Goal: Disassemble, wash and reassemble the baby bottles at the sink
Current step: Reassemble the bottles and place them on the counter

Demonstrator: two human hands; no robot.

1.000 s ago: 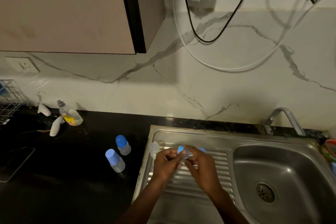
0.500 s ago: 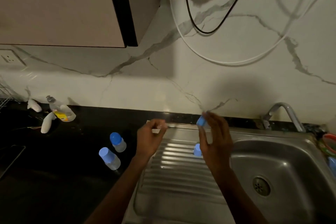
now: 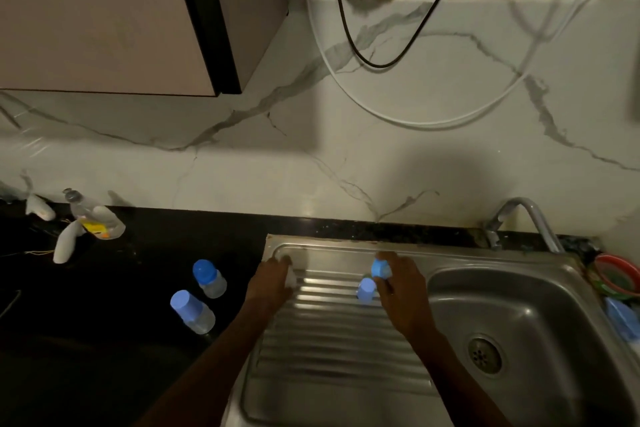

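Your right hand (image 3: 398,291) pinches a blue cap (image 3: 380,269) over the drainboard (image 3: 332,340), your left hand (image 3: 272,282) grips a clear bottle (image 3: 291,276), grip partly hidden.

text: none legible | dish soap bottle (image 3: 90,218) label: yellow, too blurred to read

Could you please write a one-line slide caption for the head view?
Over the drainboard, the right hand holds a blue cap, the left hand a clear bottle.
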